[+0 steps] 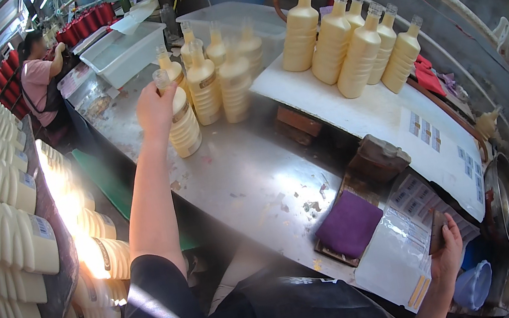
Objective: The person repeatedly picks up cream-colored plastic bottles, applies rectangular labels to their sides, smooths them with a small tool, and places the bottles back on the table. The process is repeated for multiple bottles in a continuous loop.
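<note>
My left hand [156,113] is closed around the clear neck of a cream-coloured ribbed bottle [185,132]. That bottle is upright at the metal table, in front of a group of similar bottles [205,90]. My right hand [446,249] grips a small flat brown piece [436,231], whose exact kind I cannot make out. It is held over the edge of a sheet of printed labels [413,203]. Beside the labels lie a glossy white sheet [387,265] and a purple pad [349,224] in a dark tray.
Several cream bottles [358,54] stand on a raised white board [361,111]. Racks of bottles [2,221] rise at my left. A clear plastic tub [122,53] sits at the far end, near a person in pink [41,80]. A brick [379,157] and bluish bowl [473,286] are nearby.
</note>
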Tool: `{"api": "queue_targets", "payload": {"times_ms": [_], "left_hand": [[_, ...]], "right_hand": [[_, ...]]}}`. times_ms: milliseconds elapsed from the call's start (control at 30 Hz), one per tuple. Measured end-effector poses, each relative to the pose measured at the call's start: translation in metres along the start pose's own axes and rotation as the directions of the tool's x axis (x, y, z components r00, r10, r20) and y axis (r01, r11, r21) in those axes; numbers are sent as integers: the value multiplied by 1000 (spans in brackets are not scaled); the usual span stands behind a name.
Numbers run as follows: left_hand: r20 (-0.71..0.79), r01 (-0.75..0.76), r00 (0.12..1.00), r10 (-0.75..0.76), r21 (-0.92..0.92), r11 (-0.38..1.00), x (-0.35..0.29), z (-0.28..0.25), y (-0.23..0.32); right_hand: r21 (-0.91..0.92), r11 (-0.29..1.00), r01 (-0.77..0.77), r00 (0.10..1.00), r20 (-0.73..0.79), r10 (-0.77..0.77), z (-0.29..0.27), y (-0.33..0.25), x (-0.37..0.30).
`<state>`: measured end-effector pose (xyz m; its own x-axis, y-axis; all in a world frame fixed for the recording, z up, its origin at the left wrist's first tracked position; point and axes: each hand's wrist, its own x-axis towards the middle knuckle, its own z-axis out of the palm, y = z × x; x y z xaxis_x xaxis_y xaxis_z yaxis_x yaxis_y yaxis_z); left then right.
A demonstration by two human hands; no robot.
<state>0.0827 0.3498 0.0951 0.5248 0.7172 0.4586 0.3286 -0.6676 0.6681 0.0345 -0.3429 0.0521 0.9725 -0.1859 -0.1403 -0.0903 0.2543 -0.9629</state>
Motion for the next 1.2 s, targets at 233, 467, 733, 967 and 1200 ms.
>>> {"api": "queue_targets", "payload": {"times_ms": [233, 467, 733, 967, 1200], "left_hand": [[-429, -479, 781, 455, 57, 876, -5, 26, 93], [-4, -393, 900, 436, -438, 808, 32, 157, 223], [211, -157, 919, 334, -581, 799, 95, 247, 270], [6, -235, 964, 265, -444, 865, 37, 184, 257], [337, -24, 796, 503, -813, 582, -32, 83, 255]], "right_hand": [[11, 996, -86, 996, -33, 87, 24, 15, 16], [84, 984, -155, 988, 4, 155, 38, 20, 7], [139, 974, -180, 979, -71, 191, 13, 30, 5], [209, 957, -203, 977, -26, 213, 27, 34, 11], [22, 993, -115, 969, 222, 108, 65, 4, 7]]}}
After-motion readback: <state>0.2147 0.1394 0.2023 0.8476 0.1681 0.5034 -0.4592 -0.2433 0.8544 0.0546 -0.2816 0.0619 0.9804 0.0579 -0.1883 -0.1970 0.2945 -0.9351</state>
